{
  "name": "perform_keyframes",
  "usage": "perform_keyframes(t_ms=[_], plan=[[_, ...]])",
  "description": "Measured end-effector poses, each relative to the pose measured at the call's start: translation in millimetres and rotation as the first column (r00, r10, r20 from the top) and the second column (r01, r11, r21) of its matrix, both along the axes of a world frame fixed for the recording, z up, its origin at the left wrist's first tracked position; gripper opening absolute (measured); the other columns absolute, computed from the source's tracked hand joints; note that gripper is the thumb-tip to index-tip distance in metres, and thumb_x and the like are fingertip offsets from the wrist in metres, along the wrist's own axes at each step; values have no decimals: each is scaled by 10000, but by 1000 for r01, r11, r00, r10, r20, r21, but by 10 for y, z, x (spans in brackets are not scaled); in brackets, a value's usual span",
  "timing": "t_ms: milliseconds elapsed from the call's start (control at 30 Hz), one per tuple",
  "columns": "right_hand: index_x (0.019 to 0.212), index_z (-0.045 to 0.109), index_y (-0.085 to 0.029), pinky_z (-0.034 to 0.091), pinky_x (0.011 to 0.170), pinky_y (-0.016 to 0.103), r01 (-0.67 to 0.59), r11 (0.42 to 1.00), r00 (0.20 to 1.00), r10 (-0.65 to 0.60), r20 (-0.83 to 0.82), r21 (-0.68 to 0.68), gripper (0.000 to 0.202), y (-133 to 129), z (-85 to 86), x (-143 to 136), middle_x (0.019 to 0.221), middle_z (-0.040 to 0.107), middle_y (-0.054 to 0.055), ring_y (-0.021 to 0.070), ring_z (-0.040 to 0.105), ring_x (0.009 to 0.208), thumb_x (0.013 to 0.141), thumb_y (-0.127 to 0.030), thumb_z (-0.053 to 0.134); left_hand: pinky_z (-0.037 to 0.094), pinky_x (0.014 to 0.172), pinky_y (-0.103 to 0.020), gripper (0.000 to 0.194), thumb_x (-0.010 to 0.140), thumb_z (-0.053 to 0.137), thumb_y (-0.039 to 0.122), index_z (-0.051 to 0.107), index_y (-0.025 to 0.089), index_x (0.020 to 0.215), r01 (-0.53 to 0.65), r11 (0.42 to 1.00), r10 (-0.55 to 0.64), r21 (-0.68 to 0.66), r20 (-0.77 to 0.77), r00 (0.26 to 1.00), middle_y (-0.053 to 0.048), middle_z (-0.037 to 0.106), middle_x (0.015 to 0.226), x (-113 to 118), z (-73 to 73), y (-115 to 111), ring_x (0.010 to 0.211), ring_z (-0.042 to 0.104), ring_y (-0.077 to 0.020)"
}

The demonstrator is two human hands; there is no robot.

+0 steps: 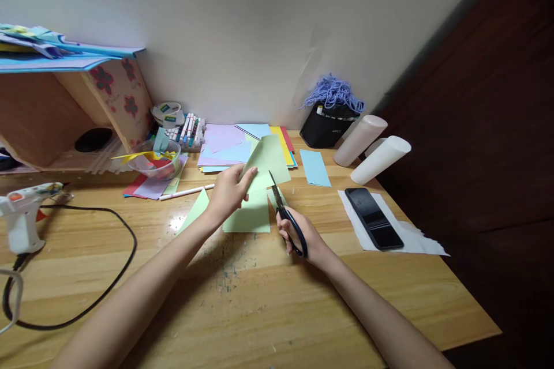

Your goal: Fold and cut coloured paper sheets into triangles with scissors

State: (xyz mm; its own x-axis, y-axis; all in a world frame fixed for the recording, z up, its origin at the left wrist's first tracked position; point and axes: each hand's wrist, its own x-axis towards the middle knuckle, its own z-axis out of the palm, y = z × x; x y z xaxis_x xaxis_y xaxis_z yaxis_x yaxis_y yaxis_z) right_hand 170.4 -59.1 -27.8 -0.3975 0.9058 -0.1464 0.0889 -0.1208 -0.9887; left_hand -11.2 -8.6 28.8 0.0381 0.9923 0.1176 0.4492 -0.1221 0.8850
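A light green paper sheet point(270, 161) is raised above the table, its left edge pinched by my left hand point(229, 193). My right hand point(298, 233) grips black-handled scissors point(277, 191), the blades pointing up beside the lower edge of that sheet. Whether the blades touch the paper cannot be told. Under my hands more green paper point(249, 213) lies on the wooden table, with a green triangular piece point(194, 211) to its left and another green scrap partly behind the scissors.
Coloured papers point(223, 137), markers point(188, 128) and a plastic bowl point(156, 162) stand behind. A glue gun point(26, 216) with its cable is at left. A blue card point(315, 167), paper rolls point(381, 159) and a phone point(374, 219) are at right.
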Motion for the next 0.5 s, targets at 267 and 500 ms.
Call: perform_keyframes(t_ms=[267, 500], plan=[[786, 450, -176, 399, 384, 194, -72, 997, 997, 71, -28, -32, 603, -22, 105, -23, 559, 388, -62, 53, 402, 378, 635, -754, 369, 263, 262, -159, 343, 774, 408, 507, 468, 188, 662, 46, 998, -46, -42, 12, 999, 46, 445, 425, 12, -32, 3, 319, 465, -94], [779, 452, -173, 403, 393, 200, -27, 997, 996, 21, -86, -69, 615, -16, 28, -52, 550, 394, -66, 50, 404, 369, 629, -762, 364, 278, 243, -157, 337, 768, 421, 504, 487, 188, 670, 97, 989, -93, -113, 38, 995, 45, 416, 439, 76, -26, -40, 330, 463, -96]])
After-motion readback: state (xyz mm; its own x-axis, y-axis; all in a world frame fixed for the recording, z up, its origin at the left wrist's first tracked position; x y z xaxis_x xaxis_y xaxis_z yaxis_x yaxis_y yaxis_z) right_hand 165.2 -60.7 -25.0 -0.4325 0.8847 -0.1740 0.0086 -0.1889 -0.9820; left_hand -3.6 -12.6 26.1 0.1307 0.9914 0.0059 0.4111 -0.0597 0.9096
